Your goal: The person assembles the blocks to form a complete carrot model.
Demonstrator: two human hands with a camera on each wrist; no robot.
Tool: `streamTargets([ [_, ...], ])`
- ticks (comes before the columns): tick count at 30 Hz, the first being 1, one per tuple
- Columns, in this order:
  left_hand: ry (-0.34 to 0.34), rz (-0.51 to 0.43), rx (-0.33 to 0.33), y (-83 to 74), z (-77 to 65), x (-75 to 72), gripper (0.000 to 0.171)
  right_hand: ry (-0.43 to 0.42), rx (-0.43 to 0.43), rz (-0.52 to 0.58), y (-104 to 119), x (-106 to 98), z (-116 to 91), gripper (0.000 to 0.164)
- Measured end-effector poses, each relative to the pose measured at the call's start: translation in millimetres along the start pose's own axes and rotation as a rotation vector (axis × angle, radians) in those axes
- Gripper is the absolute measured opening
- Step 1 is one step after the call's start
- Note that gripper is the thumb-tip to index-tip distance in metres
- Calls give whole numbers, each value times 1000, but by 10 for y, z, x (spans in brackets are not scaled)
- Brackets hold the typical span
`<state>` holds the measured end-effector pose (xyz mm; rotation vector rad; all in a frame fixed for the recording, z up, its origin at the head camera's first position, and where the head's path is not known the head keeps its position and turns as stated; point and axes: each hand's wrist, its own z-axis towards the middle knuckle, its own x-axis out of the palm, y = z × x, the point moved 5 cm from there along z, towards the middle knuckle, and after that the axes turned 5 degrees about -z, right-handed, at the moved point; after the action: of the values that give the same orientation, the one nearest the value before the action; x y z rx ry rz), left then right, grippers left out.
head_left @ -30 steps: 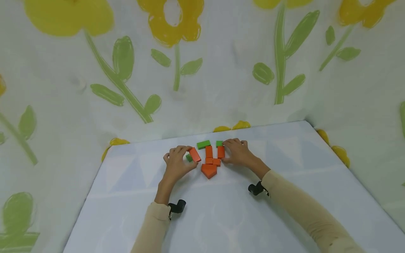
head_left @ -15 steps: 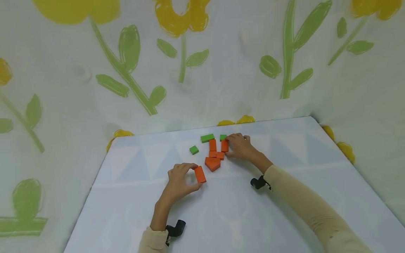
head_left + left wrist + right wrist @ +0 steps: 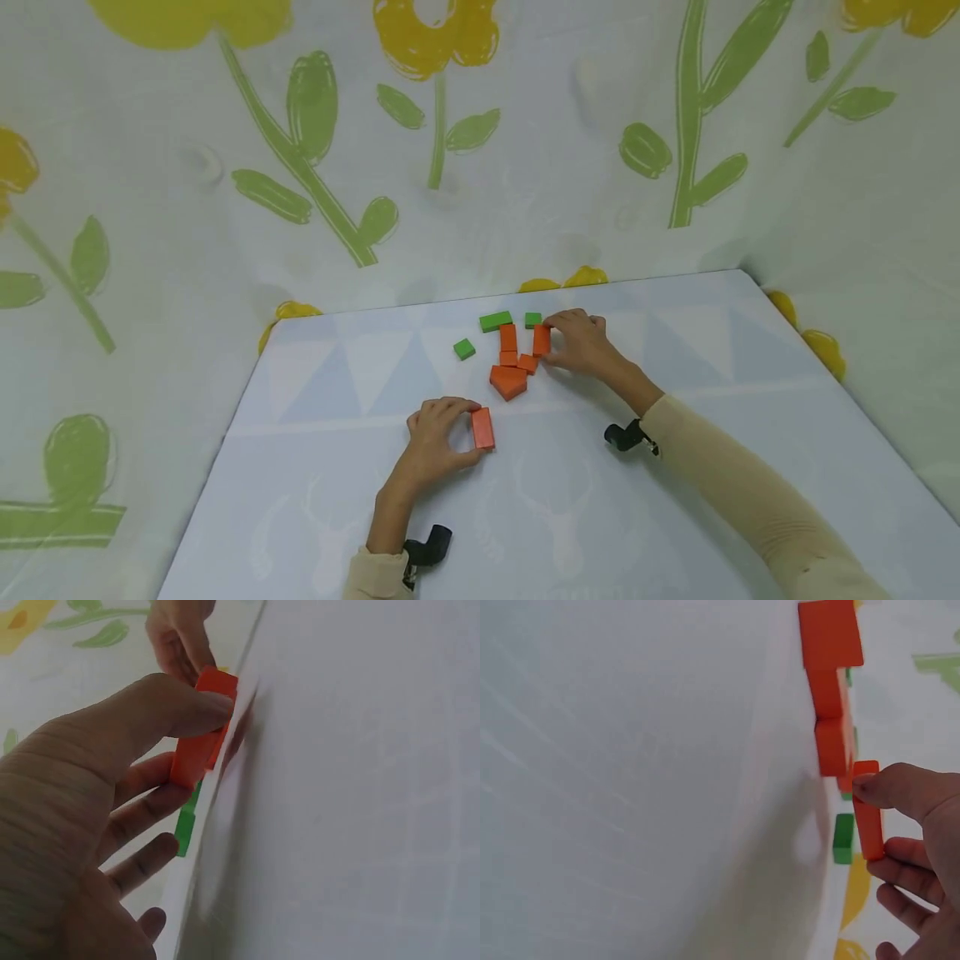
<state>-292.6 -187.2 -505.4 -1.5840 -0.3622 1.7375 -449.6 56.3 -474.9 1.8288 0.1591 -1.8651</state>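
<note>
In the head view, the left hand (image 3: 433, 437) pinches an orange, wooden-looking rectangular block (image 3: 483, 429) end to end, well apart from the cluster on the white patterned desk (image 3: 300, 467). The right hand (image 3: 585, 343) pinches a second orange rectangular block (image 3: 542, 341) at the cluster's right side, close by a small orange block (image 3: 527, 363) sitting askew, with an orange pentagonal block (image 3: 508, 382) nearest the wearer. A sideways slip of the right hand could knock the small block and perhaps skew the pentagonal one; a loosened left thumb could drop its piece.

The left wrist view shows what the head view hides: the thumb pressed flat against the block's near end, the other fingers spread loosely. Whether this block touches the desk, I cannot tell.

The right wrist view adds the pieces' upright side faces and the right thumb on its block's end; the left hand is out of sight here.
</note>
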Motion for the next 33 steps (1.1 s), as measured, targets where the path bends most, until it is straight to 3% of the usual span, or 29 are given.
streamTargets([
  [7, 35, 5, -24, 73, -37, 19, 54, -64, -92, -4, 216, -69, -338, 59],
  [16, 39, -14, -16, 137, -82, -19, 56, -44, -246, -7, 730, 11, -705, 58],
  [23, 54, -37, -25, 146, -88, -2, 58, -42, -327, -19, 965, 139, -852, 54],
  [33, 66, -46, -6, 129, -74, 27, 58, -50, -353, -9, 1069, 220, -953, 54],
])
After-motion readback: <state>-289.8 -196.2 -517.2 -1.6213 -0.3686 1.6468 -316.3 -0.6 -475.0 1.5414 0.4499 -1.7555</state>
